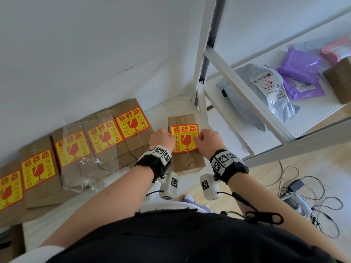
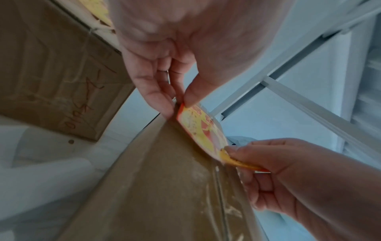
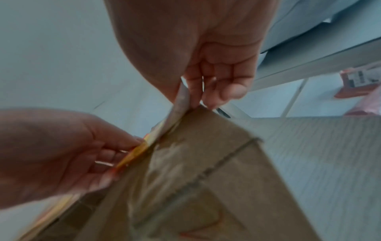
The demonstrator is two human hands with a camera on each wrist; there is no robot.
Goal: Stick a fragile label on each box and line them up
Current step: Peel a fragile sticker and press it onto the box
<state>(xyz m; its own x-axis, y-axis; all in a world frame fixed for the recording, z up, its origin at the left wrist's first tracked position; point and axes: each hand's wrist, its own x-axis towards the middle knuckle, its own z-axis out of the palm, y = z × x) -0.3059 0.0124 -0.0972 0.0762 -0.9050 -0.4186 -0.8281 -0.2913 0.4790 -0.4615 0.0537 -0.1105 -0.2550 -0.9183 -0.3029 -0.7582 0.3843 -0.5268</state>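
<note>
A brown cardboard box [image 1: 187,162] lies on the white surface in front of me, apart from the row at the left. Over its top is a red and yellow fragile label [image 1: 184,138], held by both hands. My left hand [image 1: 169,137] pinches the label's left edge and my right hand [image 1: 200,138] pinches its right edge. In the left wrist view, the left hand [image 2: 180,106] pinches a corner of the label [image 2: 201,130], which is tilted just over the box [image 2: 164,187]. In the right wrist view, the right hand [image 3: 186,101] grips the label [image 3: 164,128] edge-on above the box [image 3: 216,163].
Several labelled boxes [image 1: 131,124] lie side by side along the wall at the left, with clear plastic film [image 1: 83,168] over some. A white metal shelf [image 1: 247,103] holding mailer bags [image 1: 302,74] stands at the right. Cables and a device [image 1: 296,194] lie on the wooden floor.
</note>
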